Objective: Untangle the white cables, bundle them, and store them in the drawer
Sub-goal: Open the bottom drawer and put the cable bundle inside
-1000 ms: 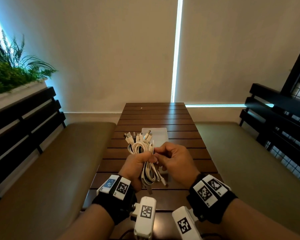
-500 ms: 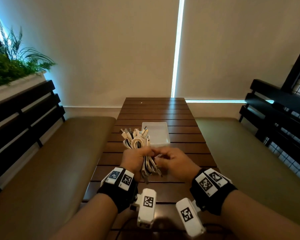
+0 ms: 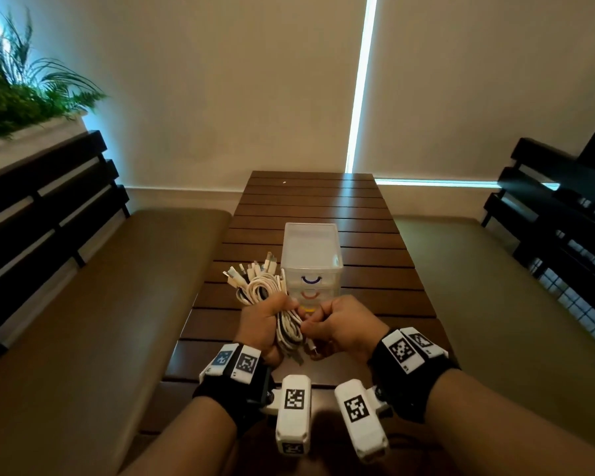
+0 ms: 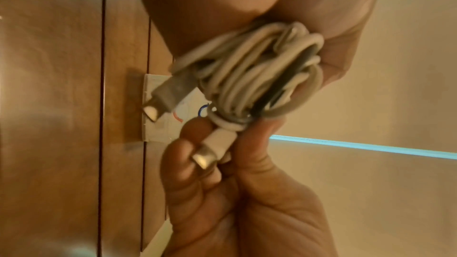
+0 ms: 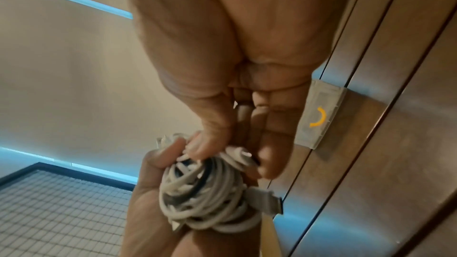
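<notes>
Step in hand, as I judge it: wrapping a loose cable end round the bundle to tie it off. To do it well, keep the wrap tight against the middle of the loops, keep the left fist clamped so the loops don't spring apart, then tuck the plug (image 4: 212, 150) under a turn so it locks. Don't yank on the plug; pull on the cord just behind it. Stray plug ends at the top should stay on one side so the bundle fits a drawer.

Nearest: both forearms come in low over the near table (image 3: 368, 300) edge, wrists close together, bands and cameras on them. Left hand (image 3: 263, 321) is a fist, fingers curled round the middle of the cables (image 3: 258, 290), held upright above the table, not resting on it. Loops hang below the fist, plug ends fan out above it. One dark strand runs among the white ones. Right hand (image 3: 340, 326) sits touching the bundle's right side, knuckles up, thumb and fingers pinching a cable end with its plug, which is looped once round the bundle in the left wrist view.

Farther: drawer box (image 3: 311, 259) stands just behind the hands, mid table. Its drawers with blue, red and yellow handles all look closed, so one still needs opening. Benches either side, blinds behind.
</notes>
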`<state>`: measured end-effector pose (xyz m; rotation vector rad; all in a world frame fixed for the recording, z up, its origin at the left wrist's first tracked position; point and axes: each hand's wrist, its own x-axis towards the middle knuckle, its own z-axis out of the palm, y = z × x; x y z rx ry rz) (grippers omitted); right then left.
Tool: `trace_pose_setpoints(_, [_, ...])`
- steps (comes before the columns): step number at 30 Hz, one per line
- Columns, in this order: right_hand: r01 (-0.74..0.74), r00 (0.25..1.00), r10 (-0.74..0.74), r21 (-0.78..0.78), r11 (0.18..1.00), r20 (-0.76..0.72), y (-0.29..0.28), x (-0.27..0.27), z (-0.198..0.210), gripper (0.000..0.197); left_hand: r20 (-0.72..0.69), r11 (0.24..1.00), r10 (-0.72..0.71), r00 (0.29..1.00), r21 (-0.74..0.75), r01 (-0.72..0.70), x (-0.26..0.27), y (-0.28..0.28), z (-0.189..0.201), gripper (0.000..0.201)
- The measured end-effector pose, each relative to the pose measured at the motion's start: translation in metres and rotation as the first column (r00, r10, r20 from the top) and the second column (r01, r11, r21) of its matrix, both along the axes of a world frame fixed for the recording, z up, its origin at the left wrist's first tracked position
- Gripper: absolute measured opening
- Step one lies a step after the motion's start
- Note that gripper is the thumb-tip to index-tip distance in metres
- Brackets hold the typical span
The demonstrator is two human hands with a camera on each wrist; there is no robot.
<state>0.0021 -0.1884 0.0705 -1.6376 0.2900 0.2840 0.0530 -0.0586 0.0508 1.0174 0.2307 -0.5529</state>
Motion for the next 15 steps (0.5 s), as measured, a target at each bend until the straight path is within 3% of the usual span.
trace_pose_setpoints(2, [-0.102, 0.994, 0.099, -0.099, 0.99, -0.039, -0.005, 0.005, -0.005, 0.018, 0.033, 0.991, 0.031, 0.999, 0.128, -0.036, 0.005, 0.0, -0.01, 0.024])
trace_pose_setpoints(4, [-0.103, 0.995, 0.102, -0.251, 0.963, -0.016, -0.017, 0.019, -0.012, 0.018, 0.098, 0.962, 0.051, 0.994, 0.263, -0.075, 0.012, 0.002, -0.013, 0.011])
trace_pose_setpoints(6, [0.126, 0.992, -0.109, -0.34, 0.932, 0.068, -0.036, 0.044, -0.021, 0.03, 0.237, 0.911, 0.069, 0.969, 0.382, -0.158, 0.024, 0.003, -0.013, 0.02])
trace_pose_setpoints(8, [0.391, 0.92, -0.375, -0.327, 0.86, 0.113, -0.053, 0.071, -0.023, 0.045, 0.416, 0.861, 0.034, 0.909, 0.449, -0.238, 0.034, 0.003, -0.005, 0.025])
trace_pose_setpoints(10, [0.498, 0.862, -0.504, -0.267, 0.825, 0.05, -0.066, 0.097, -0.024, 0.062, 0.534, 0.831, -0.066, 0.843, 0.496, -0.25, 0.042, 0.001, 0.003, 0.034])
trace_pose_setpoints(12, [0.485, 0.859, -0.511, -0.272, 0.831, -0.029, -0.074, 0.12, -0.027, 0.07, 0.582, 0.804, -0.149, 0.799, 0.542, -0.245, 0.048, -0.001, 0.006, 0.036])
trace_pose_setpoints(15, [0.414, 0.892, -0.447, -0.276, 0.867, -0.067, -0.073, 0.137, -0.037, 0.063, 0.598, 0.79, -0.17, 0.784, 0.558, -0.254, 0.055, 0.001, 0.003, 0.038])
